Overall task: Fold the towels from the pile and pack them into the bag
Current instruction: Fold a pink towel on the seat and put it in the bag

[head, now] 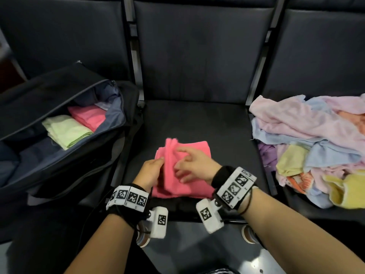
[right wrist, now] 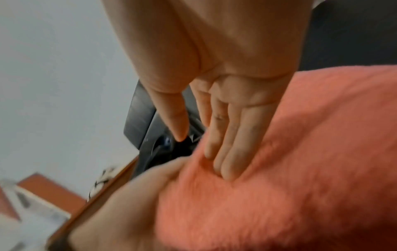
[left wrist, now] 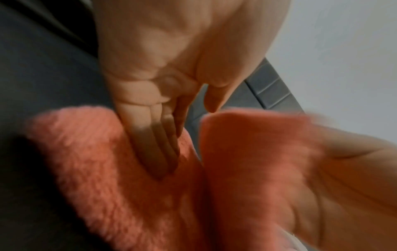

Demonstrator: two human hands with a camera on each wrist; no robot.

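Left hand (head: pixel 150 172) flat against the raised fold of the fluffy pink terry towel (head: pixel 184 184), fingers (left wrist: pixel 154 149) straight and together, thumb apart. Right hand (head: pixel 194 165) spread on top of that towel, fingers (right wrist: pixel 227 144) straight, pressing into the pile. Towel half folded on the middle dark padded seat (head: pixel 197 119), near its front edge. On the left seat, an open black fabric duffel bag (head: pixel 59 107) holding a folded light green towel (head: pixel 66 130) and a folded pink towel (head: pixel 87 115) side by side. On the right seat, a loose heap of pastel towels (head: pixel 314 143).
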